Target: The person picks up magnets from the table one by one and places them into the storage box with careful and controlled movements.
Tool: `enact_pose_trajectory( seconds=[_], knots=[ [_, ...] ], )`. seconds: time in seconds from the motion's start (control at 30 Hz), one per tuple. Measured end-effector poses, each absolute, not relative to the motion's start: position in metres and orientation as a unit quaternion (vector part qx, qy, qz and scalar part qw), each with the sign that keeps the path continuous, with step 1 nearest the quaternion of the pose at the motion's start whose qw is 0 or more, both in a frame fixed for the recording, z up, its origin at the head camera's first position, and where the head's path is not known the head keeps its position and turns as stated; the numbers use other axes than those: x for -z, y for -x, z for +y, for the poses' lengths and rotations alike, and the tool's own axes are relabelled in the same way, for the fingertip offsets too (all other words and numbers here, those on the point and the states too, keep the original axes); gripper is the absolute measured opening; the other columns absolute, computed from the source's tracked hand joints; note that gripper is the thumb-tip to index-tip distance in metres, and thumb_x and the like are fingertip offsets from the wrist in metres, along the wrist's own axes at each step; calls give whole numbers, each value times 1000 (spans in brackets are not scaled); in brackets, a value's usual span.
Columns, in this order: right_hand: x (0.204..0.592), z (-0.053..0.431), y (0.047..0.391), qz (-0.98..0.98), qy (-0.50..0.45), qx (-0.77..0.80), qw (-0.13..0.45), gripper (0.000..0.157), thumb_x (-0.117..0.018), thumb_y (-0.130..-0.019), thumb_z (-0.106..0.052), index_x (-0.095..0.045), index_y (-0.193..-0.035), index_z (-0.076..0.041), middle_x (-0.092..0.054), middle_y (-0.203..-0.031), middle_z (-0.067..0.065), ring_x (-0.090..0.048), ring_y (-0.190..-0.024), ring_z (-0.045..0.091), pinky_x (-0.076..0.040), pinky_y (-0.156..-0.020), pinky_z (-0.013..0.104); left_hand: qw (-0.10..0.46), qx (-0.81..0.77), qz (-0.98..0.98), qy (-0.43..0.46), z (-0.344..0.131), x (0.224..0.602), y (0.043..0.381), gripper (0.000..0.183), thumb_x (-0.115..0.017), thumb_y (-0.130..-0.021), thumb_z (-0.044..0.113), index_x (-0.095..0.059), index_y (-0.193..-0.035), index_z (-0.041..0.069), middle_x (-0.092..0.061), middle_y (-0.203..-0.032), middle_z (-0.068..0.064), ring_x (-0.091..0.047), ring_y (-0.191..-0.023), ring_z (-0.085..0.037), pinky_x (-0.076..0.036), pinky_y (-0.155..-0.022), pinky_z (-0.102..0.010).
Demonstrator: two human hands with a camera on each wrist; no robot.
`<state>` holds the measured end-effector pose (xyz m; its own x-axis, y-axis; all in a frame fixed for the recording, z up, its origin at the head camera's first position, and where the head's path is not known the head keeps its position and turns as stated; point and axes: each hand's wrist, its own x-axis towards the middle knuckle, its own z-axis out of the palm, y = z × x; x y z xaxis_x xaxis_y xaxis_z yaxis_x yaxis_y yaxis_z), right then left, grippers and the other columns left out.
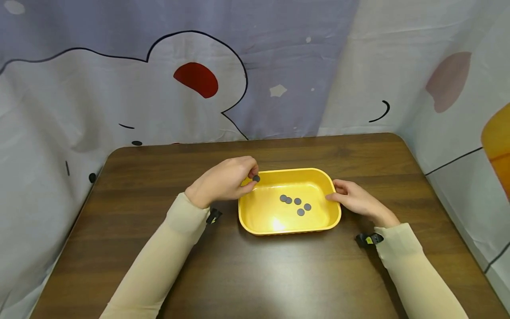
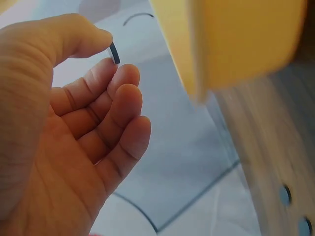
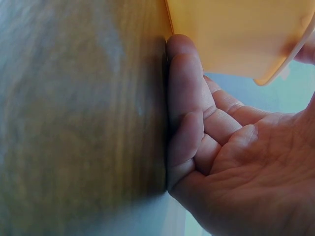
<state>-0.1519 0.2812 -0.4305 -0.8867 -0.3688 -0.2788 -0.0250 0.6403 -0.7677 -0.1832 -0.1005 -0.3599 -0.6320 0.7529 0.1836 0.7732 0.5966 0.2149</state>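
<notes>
The left hand (image 1: 225, 179) pinches a grey disc (image 1: 256, 178); the right hand (image 1: 357, 198) grips the yellow tray (image 1: 260, 212), where five others (image 1: 297, 201) lie

A person's left hand (image 1: 225, 179) pinches a dark disc (image 1: 256, 178) at the far left corner of a yellow tray (image 1: 260, 215). Five grey discs (image 1: 297, 201) lie inside it (two of them touching). The right hand (image 1: 358, 199) grips the tray's right end, thumb over the rim. The tray rests on a brown wood-grained table (image 1: 279, 274), with a printed cloth (image 1: 287, 57) hanging behind.
</notes>
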Motion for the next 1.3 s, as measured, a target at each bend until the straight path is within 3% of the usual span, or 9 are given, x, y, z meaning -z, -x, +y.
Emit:
enact_pose_trajectory(
  seconds=[0.57, 0.97, 1.3],
  knots=[
    [432, 281, 149, 878, 100, 417, 212, 46, -61, -101, -27, -54, -137, 1, -72, -125, 17, -70, -95, 16, -54, -85, 22, -18, 124, -868, 480, -26, 364, 188, 12, -65, -96, 21, -64, -101, 10, -64, -93, -1, -57, -78, -12, -50, -75, -24],
    [429, 278, 148, 869, 106, 434, 214, 46, -62, -100, -24, -54, -135, 3, -73, -119, 17, -69, -92, 17, -55, -82, 21, -32, 109, -859, 499, -1, 378, 191, 11, -64, -97, 22, -65, -98, 11, -62, -90, 2, -57, -78, -12, -50, -76, -24],
    [429, 278, 147, 869, 110, 436, 209, 42, -62, -100, -24, -56, -132, 3, -74, -116, 16, -69, -90, 16, -55, -81, 22, -79, 74, -866, 487, 14, 390, 194, 11, -65, -97, 25, -63, -98, 14, -62, -91, 4, -59, -76, -11, -50, -72, -24]
  ],
)
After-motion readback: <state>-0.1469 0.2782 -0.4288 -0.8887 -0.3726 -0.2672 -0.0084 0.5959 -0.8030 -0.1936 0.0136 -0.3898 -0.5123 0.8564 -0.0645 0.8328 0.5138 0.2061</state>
